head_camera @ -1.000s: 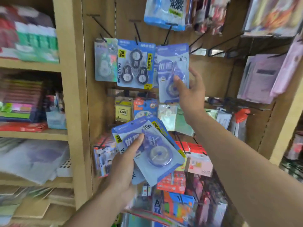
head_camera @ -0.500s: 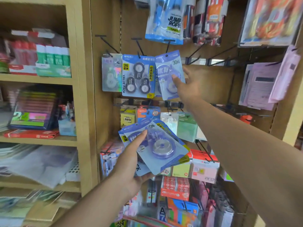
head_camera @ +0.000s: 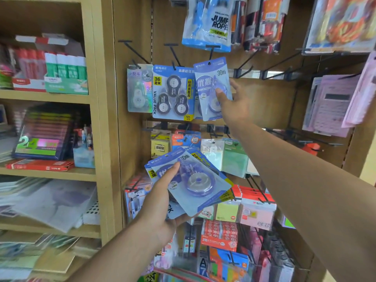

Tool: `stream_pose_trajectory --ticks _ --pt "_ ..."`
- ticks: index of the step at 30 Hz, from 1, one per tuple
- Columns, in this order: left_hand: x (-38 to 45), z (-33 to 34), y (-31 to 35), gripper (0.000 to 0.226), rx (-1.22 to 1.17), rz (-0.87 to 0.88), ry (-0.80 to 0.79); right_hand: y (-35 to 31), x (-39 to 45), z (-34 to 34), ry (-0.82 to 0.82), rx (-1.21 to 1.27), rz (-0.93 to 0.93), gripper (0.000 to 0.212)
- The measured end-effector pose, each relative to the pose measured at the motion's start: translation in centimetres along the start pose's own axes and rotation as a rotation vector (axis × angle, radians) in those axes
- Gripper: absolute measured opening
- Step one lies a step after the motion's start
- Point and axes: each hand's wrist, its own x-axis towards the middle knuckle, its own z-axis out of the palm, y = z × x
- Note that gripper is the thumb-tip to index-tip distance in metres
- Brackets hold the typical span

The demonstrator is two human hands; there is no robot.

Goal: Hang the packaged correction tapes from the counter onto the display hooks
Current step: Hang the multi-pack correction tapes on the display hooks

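Note:
My right hand (head_camera: 234, 104) pinches a pale blue single correction tape pack (head_camera: 209, 86) marked 30m, its hang hole at the black display hook (head_camera: 211, 50) on the wooden back panel. Left of it hang a three-piece value pack (head_camera: 173, 92) and a small silvery tape pack (head_camera: 139, 88). Lower down, my left hand (head_camera: 160, 200) grips a fanned stack of several blue correction tape packs (head_camera: 195, 184), thumb on top, the top one showing a purple round dispenser.
Empty black hooks (head_camera: 250, 58) jut out to the right of the hung packs. Sticky notes (head_camera: 234, 157), erasers and other stationery fill the lower hooks. A wooden shelf unit (head_camera: 101, 119) with glue sticks and boxes stands at the left. Jump rope bags (head_camera: 209, 23) hang above.
My right hand has lifted the single pack up and pushed it toward the hook, and my view has come closer. My left hand holds the stack steady.

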Motion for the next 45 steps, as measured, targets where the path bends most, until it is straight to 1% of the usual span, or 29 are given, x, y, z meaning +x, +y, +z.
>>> stream_pose_trajectory --ticks 2,4,8,10,12,13,16,17,19,22,25,27,29,31,33,35,36,38,40,42,44,45 --pt "0.2 0.3 0.2 0.03 0.01 0.011 -0.004 0.2 0.2 0.0 0.016 0.006 -0.007 0.048" --pt "0.7 0.3 0.3 0.027 0.006 0.026 0.025 0.4 0.4 0.0 0.041 0.009 -0.019 0.045" --pt "1.7 -0.4 -0.3 0.027 0.0 0.027 0.008 1.2 1.0 -0.3 0.02 0.002 0.003 0.043" --pt "1.9 0.0 -0.2 0.027 -0.005 0.014 0.018 1.5 1.4 -0.3 0.024 -0.043 -0.009 0.046" --pt "2.4 0.2 -0.4 0.029 -0.008 0.028 0.012 1.7 1.7 -0.2 0.037 -0.1 -0.043 0.056" --pt "2.6 0.4 -0.5 0.033 -0.004 0.029 0.006 1.8 1.9 -0.2 0.046 -0.14 -0.062 0.057" --pt "3.3 0.8 -0.7 0.045 0.019 0.02 -0.009 1.9 2.8 0.1 0.04 -0.397 -0.116 0.042" --pt "3.6 0.8 -0.7 0.046 0.026 0.015 -0.013 1.9 3.1 0.2 0.024 -0.45 -0.121 0.038" --pt "4.1 0.9 -0.7 0.045 0.039 0.003 -0.032 1.8 3.8 0.7 -0.001 -0.491 -0.09 0.037" --pt "4.6 0.7 -0.5 0.047 0.046 0.002 -0.041 1.7 4.5 1.4 -0.067 -0.498 -0.015 0.046" --pt "4.8 0.2 -0.3 0.045 0.051 0.0 -0.034 1.8 4.2 1.7 -0.158 -0.513 0.046 0.06" --pt "4.8 0.0 -0.2 0.042 0.04 -0.002 -0.029 1.6 3.3 1.0 -0.172 -0.528 0.067 0.065" --pt "4.8 -0.1 -0.3 0.041 0.017 0.004 -0.022 1.4 1.8 -0.1 -0.137 -0.519 0.062 0.062" --pt "4.8 -0.1 -0.7 0.043 -0.006 0.015 -0.004 1.1 -0.3 -1.2 -0.133 -0.513 0.001 0.051" --pt "4.8 0.0 -1.2 0.045 -0.037 0.021 0.028 0.6 -2.8 -2.2 -0.194 -0.488 -0.031 0.034" --pt "4.8 0.4 -2.0 0.047 -0.07 0.025 0.056 -1.0 -6.2 -3.3 -0.361 -0.481 0.0 0.025" --pt "4.7 0.5 -2.4 0.046 -0.089 0.035 0.07 -2.0 -8.0 -3.9 -0.475 -0.494 0.021 0.028" --pt "4.9 1.0 -3.3 0.045 -0.131 0.068 0.118 -3.3 -11.1 -5.2 -0.688 -0.594 0.069 0.042" --pt "5.2 1.3 -4.2 0.057 -0.164 0.091 0.181 -3.6 -13.3 -6.2 -0.825 -0.701 0.126 0.045" --pt "5.4 1.7 -5.1 0.069 -0.178 0.106 0.22 -2.8 -14.3 -7.4 -0.874 -0.685 0.168 0.039" --pt "5.6 2.0 -5.9 0.074 -0.143 0.116 0.199 -2.0 -14.8 -8.5 -0.828 -0.605 0.241 0.039" --pt "5.6 2.0 -6.2 0.071 -0.131 0.118 0.178 -1.4 -14.7 -8.9 -0.795 -0.578 0.27 0.041"
